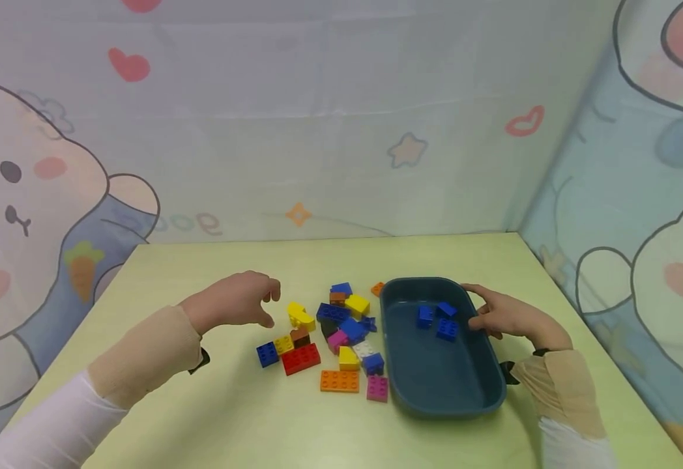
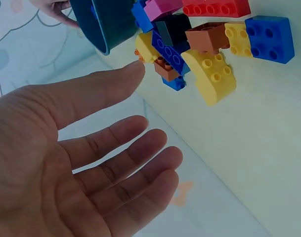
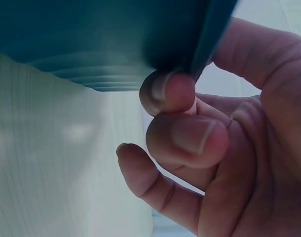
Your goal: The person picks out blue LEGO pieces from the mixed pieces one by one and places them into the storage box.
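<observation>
My left hand (image 1: pixel 232 301) hovers over the table at the left of a pile of toy building bricks, holding nothing. In the left wrist view its fingers (image 2: pixel 135 148) are loosely extended and the thumb stands apart. Nearest to it are a yellow curved brick (image 1: pixel 302 318), a brown brick (image 1: pixel 300 337) and a blue brick (image 1: pixel 268 354). My right hand (image 1: pixel 504 314) pinches the right rim of a dark teal tub (image 1: pixel 444 384). The right wrist view has its curled fingertips (image 3: pixel 190 138) right at the rim. Several blue bricks (image 1: pixel 447 329) lie inside the tub.
Between the left hand and the tub lie a red brick (image 1: pixel 301 359), an orange brick (image 1: pixel 339 382), a pink brick (image 1: pixel 377 389), a yellow brick (image 1: pixel 357 304) and others. A small orange piece (image 1: pixel 377 288) sits by the tub's far left corner. A patterned curtain (image 1: pixel 341 130) hangs behind the table.
</observation>
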`<state>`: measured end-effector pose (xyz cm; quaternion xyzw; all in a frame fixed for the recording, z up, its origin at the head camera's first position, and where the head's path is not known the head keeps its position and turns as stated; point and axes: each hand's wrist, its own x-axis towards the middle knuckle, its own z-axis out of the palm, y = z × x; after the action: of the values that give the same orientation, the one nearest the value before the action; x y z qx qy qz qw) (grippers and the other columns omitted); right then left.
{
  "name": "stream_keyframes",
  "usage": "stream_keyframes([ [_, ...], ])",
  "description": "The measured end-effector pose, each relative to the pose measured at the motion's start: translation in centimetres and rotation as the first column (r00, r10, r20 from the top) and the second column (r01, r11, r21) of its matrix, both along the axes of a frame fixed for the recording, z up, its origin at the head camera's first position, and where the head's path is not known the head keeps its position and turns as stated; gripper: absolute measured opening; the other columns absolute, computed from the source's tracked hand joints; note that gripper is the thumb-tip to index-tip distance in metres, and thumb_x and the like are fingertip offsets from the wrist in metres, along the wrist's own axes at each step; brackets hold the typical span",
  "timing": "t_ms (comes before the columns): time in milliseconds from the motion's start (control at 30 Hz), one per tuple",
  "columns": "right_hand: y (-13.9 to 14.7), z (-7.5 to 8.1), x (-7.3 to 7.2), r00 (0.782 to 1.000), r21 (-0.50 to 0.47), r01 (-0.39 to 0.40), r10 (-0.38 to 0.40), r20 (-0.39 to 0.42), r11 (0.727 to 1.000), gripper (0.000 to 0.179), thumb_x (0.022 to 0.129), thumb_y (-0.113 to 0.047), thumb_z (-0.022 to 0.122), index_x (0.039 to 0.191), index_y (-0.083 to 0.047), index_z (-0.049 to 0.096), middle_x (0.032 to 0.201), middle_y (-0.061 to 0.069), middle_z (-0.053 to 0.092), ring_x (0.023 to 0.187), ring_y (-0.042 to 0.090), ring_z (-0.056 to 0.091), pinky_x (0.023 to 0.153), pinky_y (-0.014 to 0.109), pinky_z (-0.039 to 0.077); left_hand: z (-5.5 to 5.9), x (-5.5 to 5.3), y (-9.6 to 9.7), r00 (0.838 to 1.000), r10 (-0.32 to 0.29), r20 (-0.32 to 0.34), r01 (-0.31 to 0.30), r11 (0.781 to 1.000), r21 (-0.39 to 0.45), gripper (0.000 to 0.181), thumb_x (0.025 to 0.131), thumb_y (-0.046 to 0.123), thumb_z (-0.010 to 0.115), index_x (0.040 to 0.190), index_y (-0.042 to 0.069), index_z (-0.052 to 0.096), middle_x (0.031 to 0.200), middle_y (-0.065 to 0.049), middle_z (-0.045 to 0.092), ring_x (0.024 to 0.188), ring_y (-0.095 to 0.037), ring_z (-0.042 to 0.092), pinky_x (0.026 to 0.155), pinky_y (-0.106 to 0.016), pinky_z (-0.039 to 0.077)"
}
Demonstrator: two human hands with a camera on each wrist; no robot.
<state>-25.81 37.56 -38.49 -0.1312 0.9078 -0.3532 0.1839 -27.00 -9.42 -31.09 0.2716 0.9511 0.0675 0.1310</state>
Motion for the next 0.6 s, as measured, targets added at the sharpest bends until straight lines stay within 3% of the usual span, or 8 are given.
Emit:
stream_keyframes([
  [133,0.1,-0.1,0.1,1.0,-0.007,0.002,-0.002,0.0,1.0,0.08,0.093,-0.007,0.061,0.157,0.003,0.015,0.06,0.001,0.045,0.053,0.021,0.044,0.063,0.037,0.043,-1.1,0.0,0.1,1.0,0.008,0.005,-0.008,1.0,0.002,0.033,0.084,0.021,0.083,0.109,0.005,0.067,0.098,-0.004,0.066,0.089,-0.022,0.06,0.083,-0.04,0.052],
  [400,-0.2,-0.3,0.3,1.0,-0.018,0.011,-0.011,0.006,1.0,0.081,0.091,-0.007,0.062,0.157,0.003,0.016,0.059,0.001,0.044,0.053,0.02,0.043,0.063,0.037,0.043,-5.8,0.3,-0.5,0.995,0.053,0.08,-0.053,0.999,-0.01,0.035,0.081,0.017,0.085,0.108,0.004,0.067,0.102,-0.009,0.067,0.091,-0.024,0.061,0.085,-0.044,0.053],
  [600,0.1,0.2,0.2,1.0,-0.008,0.012,-0.012,-0.004,1.0,0.081,0.092,-0.008,0.062,0.158,0.002,0.016,0.059,0.001,0.045,0.052,0.021,0.043,0.064,0.038,0.043,-7.7,0.3,-0.4,0.992,0.064,0.108,-0.063,0.998,-0.015,0.038,0.079,0.019,0.087,0.106,0.005,0.065,0.098,-0.006,0.065,0.088,-0.023,0.058,0.085,-0.043,0.052],
])
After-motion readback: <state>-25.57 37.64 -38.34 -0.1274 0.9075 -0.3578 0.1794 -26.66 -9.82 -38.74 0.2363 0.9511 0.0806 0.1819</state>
